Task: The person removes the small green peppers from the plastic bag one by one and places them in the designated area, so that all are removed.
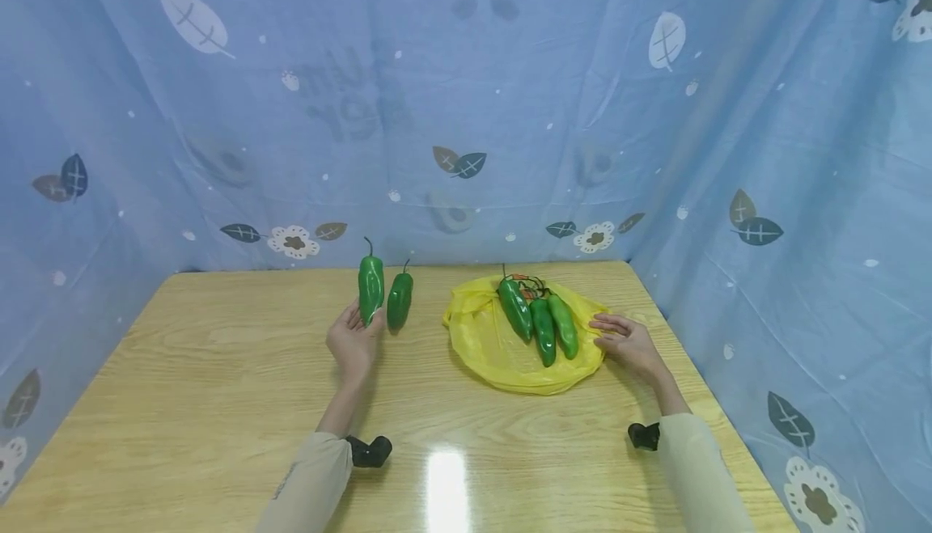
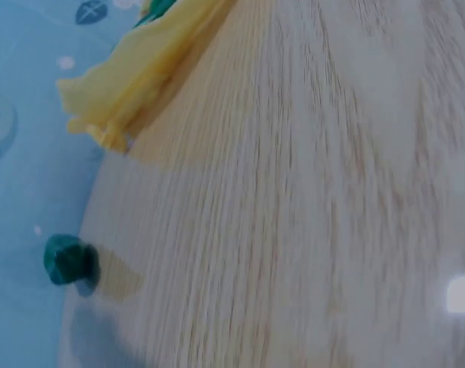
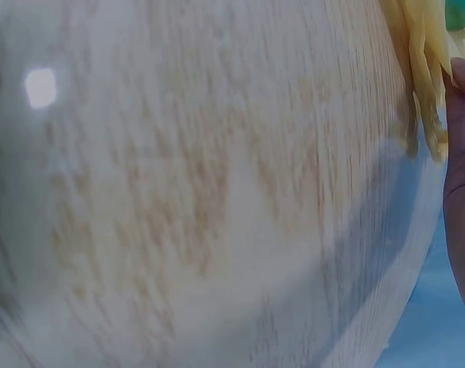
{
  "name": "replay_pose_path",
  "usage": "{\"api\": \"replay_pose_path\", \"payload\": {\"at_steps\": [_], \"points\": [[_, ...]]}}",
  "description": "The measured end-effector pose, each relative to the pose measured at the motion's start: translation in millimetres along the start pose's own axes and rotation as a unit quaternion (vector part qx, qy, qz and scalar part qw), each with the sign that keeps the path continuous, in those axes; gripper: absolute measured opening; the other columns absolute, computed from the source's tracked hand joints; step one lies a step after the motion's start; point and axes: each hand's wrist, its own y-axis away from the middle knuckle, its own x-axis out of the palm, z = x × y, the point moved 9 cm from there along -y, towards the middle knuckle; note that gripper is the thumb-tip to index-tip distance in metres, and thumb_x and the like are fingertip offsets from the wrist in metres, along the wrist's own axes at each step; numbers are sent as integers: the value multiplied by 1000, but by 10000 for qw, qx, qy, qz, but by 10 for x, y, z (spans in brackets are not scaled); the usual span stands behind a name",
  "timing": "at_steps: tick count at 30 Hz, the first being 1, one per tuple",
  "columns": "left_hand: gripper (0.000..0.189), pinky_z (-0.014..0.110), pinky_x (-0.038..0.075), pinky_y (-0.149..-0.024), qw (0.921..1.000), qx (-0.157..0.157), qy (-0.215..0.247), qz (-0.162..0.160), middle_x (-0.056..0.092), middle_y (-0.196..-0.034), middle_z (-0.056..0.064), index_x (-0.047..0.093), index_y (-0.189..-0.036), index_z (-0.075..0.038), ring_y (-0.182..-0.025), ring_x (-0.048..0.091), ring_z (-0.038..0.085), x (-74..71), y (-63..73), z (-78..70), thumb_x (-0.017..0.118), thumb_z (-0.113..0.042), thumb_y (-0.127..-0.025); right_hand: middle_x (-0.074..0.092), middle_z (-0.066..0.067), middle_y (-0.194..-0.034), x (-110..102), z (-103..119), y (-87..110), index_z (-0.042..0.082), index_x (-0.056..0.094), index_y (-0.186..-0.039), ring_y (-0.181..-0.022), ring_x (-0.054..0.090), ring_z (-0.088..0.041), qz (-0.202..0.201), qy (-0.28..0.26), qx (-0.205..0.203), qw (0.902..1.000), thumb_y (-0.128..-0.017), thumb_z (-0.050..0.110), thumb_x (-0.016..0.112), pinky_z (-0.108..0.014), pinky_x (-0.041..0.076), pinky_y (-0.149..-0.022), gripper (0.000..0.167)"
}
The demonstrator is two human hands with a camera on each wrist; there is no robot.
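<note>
My left hand [image 1: 353, 344] holds a green pepper [image 1: 370, 286] by its lower end, stem pointing up, over the left part of the table. Just right of it lies a second green pepper [image 1: 400, 300]. A yellow plastic bag [image 1: 484, 355] is spread flat on the right, with three green peppers [image 1: 544, 329] lying on it. My right hand [image 1: 632, 348] pinches the bag's right edge between thumb and fingers; the right wrist view shows part of this hand [image 3: 463, 176] against the yellow plastic [image 3: 426, 69]. The left wrist view does not show the left hand's grip.
The wooden table [image 1: 218, 371] meets a blue patterned curtain [image 1: 408, 112] at the back and sides. Small red and black bits [image 1: 530, 284] lie by the pepper stems on the bag. A black device [image 1: 370, 451] is on the left wrist, another [image 1: 644, 436] on the right.
</note>
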Motion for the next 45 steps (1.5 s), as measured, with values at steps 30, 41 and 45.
{"api": "replay_pose_path", "payload": {"at_steps": [30, 41, 45], "points": [[49, 29, 49, -92, 9949, -361, -763, 545, 57, -128, 23, 52, -133, 3, -116, 58, 32, -153, -303, 246, 68, -14, -89, 49, -36, -129, -41, -40, 7, -15, 42, -134, -105, 59, -1, -139, -120, -59, 9998, -89, -2, 63, -15, 47, -89, 51], [49, 28, 50, -90, 9909, -626, -875, 811, 55, -129, 27, 50, -133, 5, -117, 56, 36, -75, -354, 347, 67, -11, -90, 48, -37, -129, -36, -36, 7, -15, 40, -135, -104, 59, 2, -118, -104, -35, 9999, -90, -3, 62, -14, 47, -89, 52], [50, 41, 47, -96, 9871, -770, -1005, 978, 53, -130, 29, 48, -134, 8, -118, 54, 39, -56, -362, 411, 66, -11, -91, 47, -38, -130, -35, -29, 5, -15, 40, -135, -107, 59, -3, -104, -84, -44, 9999, -90, -4, 61, -16, 47, -90, 51]]}}
